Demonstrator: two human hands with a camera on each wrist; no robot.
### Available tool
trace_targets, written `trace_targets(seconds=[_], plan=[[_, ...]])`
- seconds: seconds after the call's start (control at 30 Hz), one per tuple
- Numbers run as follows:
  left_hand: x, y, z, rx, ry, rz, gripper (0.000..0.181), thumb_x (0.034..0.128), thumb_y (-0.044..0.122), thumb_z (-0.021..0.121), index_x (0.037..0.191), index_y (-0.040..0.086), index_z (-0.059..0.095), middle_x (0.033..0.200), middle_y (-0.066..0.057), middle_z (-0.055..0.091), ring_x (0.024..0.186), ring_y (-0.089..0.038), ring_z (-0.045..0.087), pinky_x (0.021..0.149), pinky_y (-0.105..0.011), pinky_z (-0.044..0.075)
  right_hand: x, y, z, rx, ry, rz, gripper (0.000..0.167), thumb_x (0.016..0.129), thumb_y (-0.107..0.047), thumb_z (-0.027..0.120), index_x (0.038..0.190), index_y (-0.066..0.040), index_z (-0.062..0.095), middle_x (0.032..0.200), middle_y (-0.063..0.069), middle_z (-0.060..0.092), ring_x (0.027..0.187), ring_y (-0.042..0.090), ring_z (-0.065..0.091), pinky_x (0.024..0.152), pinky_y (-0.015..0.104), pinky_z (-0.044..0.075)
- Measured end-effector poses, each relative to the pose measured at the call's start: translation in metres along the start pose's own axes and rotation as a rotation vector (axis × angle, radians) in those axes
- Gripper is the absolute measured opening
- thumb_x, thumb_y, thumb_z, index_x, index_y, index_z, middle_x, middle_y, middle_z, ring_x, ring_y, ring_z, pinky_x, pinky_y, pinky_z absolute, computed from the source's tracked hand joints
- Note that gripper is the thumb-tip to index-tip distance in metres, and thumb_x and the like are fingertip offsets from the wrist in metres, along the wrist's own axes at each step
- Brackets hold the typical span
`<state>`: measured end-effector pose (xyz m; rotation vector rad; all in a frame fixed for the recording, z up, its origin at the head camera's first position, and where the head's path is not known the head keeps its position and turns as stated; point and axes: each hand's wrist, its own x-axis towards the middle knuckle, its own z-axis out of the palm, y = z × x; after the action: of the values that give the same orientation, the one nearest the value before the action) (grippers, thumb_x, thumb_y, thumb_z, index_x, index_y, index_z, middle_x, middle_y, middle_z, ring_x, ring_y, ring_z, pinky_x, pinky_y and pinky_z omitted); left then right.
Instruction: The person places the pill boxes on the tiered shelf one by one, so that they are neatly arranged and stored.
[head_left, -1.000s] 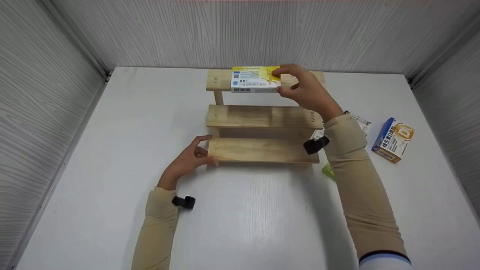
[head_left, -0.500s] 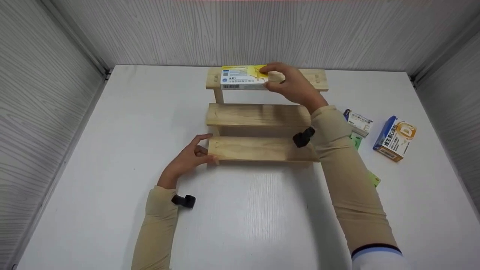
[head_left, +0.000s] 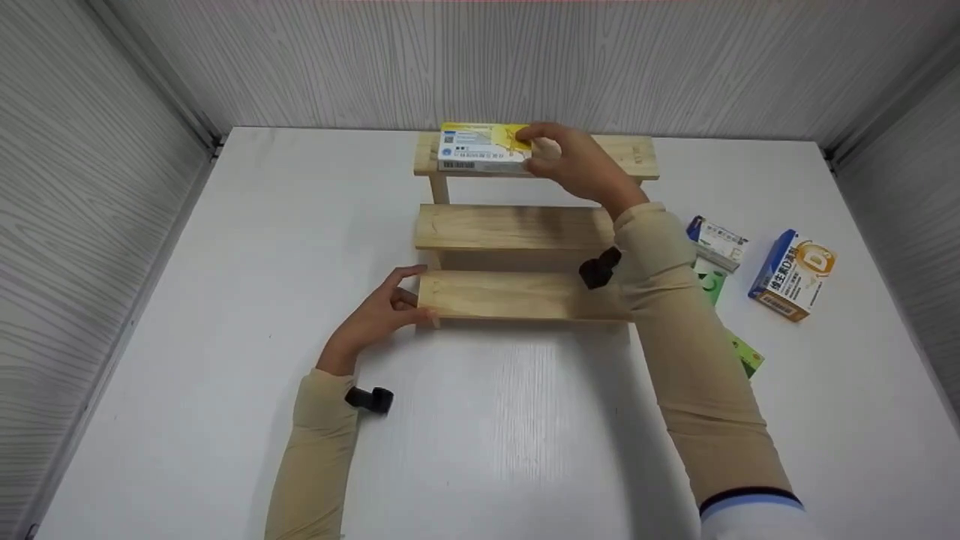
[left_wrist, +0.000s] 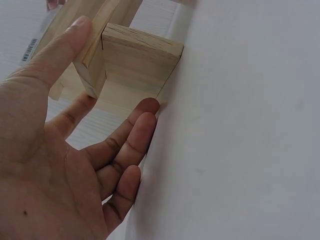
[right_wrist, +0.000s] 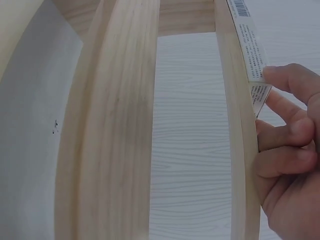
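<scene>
A three-tier wooden step rack (head_left: 517, 228) stands at the back of the table. On the left part of its top tier lies a white and yellow medicine box (head_left: 480, 148). My right hand (head_left: 581, 165) pinches the box's right end between thumb and fingers. In the right wrist view the printed edge of the medicine box (right_wrist: 250, 47) lies along the top tier, its lower end by my fingers. My left hand (head_left: 375, 315) grips the left end of the lowest tier. The left wrist view has my thumb and index finger around that board (left_wrist: 90, 75), the other fingers loosely bent.
Right of the rack lie a small white and blue box (head_left: 720, 244), a green box (head_left: 711, 285) and another green box (head_left: 746, 354), both partly behind my right sleeve. A blue, white and orange vitamin D box (head_left: 795, 274) is farther right. Panels wall the back and sides.
My right hand has moved the medicine box left along the top tier, and the box now sits down on the board. My left hand has kept its place.
</scene>
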<state>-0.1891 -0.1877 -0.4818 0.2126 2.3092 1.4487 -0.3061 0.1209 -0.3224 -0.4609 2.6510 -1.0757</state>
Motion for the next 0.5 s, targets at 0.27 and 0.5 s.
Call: trace_targets(seconds=[0.27,0.5], plan=[[0.0,0.002,0.001,-0.001,0.004,-0.009,0.08,0.0833,0.037,0.075,0.149,0.028,0.03,0.121,-0.018,0.053,0.103,-0.025,0.054,0.085,-0.033,0.042,-0.009,0.009,0.003,0.088,0.072,-0.016,0.048,0.097,-0.031,0.057,0.143,-0.028,0.044,0.156,-0.005,0.03,0.078,0.014,0.05,0.064,0.028,0.044],[0.0,0.005,0.002,0.029,0.005,-0.038,0.08,0.0859,0.033,0.073,0.151,0.026,0.028,0.126,-0.021,0.053,0.106,-0.027,0.052,0.084,-0.033,0.04,-0.03,0.025,-0.01,0.208,0.172,-0.064,0.044,0.097,-0.027,0.057,0.14,-0.027,0.047,0.146,-0.003,0.042,0.07,0.011,0.053,0.063,0.024,0.046]])
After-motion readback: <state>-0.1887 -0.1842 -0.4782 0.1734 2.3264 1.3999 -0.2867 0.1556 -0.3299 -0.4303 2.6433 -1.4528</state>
